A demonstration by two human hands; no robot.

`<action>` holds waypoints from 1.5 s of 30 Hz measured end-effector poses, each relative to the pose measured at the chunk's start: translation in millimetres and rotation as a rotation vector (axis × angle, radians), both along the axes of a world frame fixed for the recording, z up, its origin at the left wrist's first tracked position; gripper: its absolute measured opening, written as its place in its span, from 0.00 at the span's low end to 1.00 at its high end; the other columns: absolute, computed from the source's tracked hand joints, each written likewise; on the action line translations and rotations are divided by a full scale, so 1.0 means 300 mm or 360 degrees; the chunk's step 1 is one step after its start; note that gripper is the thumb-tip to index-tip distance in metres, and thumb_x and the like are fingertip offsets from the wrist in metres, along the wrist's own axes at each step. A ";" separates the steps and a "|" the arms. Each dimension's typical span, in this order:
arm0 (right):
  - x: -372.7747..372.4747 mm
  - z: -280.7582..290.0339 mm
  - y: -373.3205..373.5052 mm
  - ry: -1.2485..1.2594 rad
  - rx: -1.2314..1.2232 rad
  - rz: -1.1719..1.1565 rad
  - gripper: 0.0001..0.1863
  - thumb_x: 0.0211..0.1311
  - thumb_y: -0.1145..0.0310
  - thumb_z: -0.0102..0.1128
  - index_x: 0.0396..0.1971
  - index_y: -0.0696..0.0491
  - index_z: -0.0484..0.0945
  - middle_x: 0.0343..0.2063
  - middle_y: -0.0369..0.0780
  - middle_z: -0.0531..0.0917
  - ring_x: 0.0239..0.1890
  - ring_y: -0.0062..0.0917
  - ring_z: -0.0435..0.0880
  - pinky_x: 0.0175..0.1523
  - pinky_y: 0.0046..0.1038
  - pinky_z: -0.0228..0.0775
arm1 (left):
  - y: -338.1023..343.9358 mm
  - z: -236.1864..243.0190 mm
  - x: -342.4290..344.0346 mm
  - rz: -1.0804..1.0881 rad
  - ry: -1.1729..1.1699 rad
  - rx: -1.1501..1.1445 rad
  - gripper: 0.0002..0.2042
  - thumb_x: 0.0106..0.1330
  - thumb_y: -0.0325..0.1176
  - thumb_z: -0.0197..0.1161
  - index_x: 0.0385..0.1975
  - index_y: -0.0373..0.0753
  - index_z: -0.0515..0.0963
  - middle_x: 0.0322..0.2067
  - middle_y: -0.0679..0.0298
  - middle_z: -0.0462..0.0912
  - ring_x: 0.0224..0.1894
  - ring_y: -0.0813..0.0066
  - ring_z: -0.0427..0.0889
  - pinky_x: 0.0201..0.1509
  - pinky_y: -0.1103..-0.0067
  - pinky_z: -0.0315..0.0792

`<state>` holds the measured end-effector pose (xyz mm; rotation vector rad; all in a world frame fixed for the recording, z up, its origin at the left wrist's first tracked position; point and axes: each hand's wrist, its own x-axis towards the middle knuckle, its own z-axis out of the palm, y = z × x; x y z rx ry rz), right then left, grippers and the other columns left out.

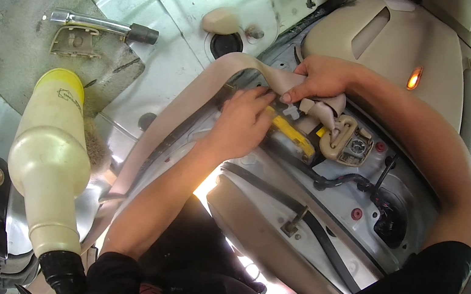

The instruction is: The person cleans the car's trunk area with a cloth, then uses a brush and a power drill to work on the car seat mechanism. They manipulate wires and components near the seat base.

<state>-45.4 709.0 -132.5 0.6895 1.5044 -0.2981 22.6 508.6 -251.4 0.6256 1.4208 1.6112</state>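
Observation:
A beige seat belt webbing (195, 88) arches across the bare metal pillar. My right hand (322, 76) grips it, thumb over the strap and fingers behind it. My left hand (241, 122) is just to the lower left, fingers bent against the yellow-topped part (290, 132) beneath the strap, their tips partly hidden; what they hold is unclear. Right of that, a beige belt fitting with a loop (341, 140) lies with folded webbing at its top.
A cream bottle with yellow rim (52, 136), a metal wrench (95, 22) and a beige bracket (73, 44) lie left. A beige trim panel (387, 48) is upper right. Black harness (335, 181) crosses the metal body.

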 end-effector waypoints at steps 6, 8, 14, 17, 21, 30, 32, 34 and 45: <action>0.021 -0.007 0.013 0.0040 -0.0125 0.0301 0.19 0.49 0.59 0.73 0.36 0.58 0.85 0.26 0.42 0.86 0.31 0.27 0.85 0.38 0.30 0.74 | 0.003 0.000 -0.004 -0.0013 0.0216 -0.0025 0.20 0.62 0.35 0.56 0.53 0.32 0.78 0.54 0.47 0.76 0.56 0.47 0.72 0.62 0.60 0.65; 0.031 -0.013 0.034 0.0078 -0.0170 0.0374 0.18 0.47 0.61 0.73 0.36 0.58 0.85 0.27 0.43 0.86 0.31 0.27 0.85 0.37 0.30 0.74 | 0.006 -0.011 -0.002 0.0008 0.0196 -0.0031 0.21 0.61 0.36 0.58 0.51 0.32 0.79 0.53 0.47 0.77 0.56 0.47 0.73 0.61 0.61 0.66; 0.015 0.022 0.093 0.0222 0.0217 0.0273 0.19 0.49 0.67 0.68 0.41 0.60 0.82 0.32 0.47 0.86 0.35 0.35 0.86 0.44 0.33 0.75 | 0.009 -0.009 -0.040 -0.0328 -0.0473 0.0007 0.25 0.60 0.41 0.63 0.55 0.33 0.77 0.56 0.48 0.76 0.61 0.50 0.70 0.65 0.66 0.65; 0.011 0.005 0.097 0.0623 0.0181 0.0913 0.26 0.50 0.68 0.67 0.52 0.58 0.76 0.37 0.49 0.85 0.42 0.43 0.84 0.51 0.36 0.74 | 0.009 0.016 -0.025 -0.0106 -0.0139 0.0009 0.29 0.57 0.47 0.69 0.55 0.34 0.78 0.54 0.49 0.78 0.61 0.51 0.71 0.65 0.67 0.65; 0.044 0.011 -0.039 0.1659 0.0145 0.1234 0.32 0.50 0.63 0.69 0.56 0.56 0.71 0.37 0.51 0.82 0.46 0.50 0.81 0.54 0.41 0.72 | 0.001 -0.004 -0.015 -0.0062 -0.0035 -0.0024 0.34 0.51 0.49 0.75 0.54 0.34 0.78 0.56 0.50 0.78 0.61 0.52 0.71 0.65 0.67 0.65; 0.030 0.173 -0.266 -0.0116 0.0096 0.1071 0.35 0.56 0.38 0.61 0.46 0.58 0.80 0.38 0.52 0.83 0.44 0.46 0.84 0.48 0.42 0.77 | -0.018 -0.112 -0.059 -0.0274 -0.0740 0.0225 0.32 0.58 0.29 0.64 0.65 0.39 0.64 0.58 0.56 0.76 0.55 0.65 0.76 0.54 0.77 0.71; 0.013 0.165 -0.259 -0.0177 0.0045 0.1077 0.38 0.55 0.36 0.60 0.47 0.59 0.80 0.38 0.53 0.83 0.43 0.46 0.84 0.48 0.43 0.77 | -0.017 -0.125 -0.065 -0.0220 -0.1151 0.0340 0.26 0.59 0.24 0.59 0.61 0.37 0.70 0.55 0.56 0.78 0.51 0.69 0.78 0.49 0.79 0.73; 0.018 0.154 -0.239 -0.0179 -0.0002 0.1091 0.40 0.53 0.35 0.61 0.48 0.59 0.80 0.38 0.53 0.84 0.43 0.46 0.85 0.48 0.43 0.77 | -0.041 -0.125 -0.087 -0.0229 -0.0660 -0.0034 0.20 0.61 0.23 0.59 0.55 0.34 0.75 0.52 0.56 0.80 0.47 0.72 0.79 0.47 0.77 0.73; 0.022 0.143 -0.212 -0.0195 -0.0118 0.0979 0.46 0.40 0.44 0.69 0.57 0.62 0.73 0.39 0.54 0.83 0.43 0.46 0.84 0.51 0.39 0.76 | -0.031 -0.102 -0.103 -0.0379 -0.0524 -0.0088 0.10 0.65 0.27 0.61 0.44 0.32 0.82 0.39 0.54 0.82 0.41 0.65 0.80 0.47 0.73 0.73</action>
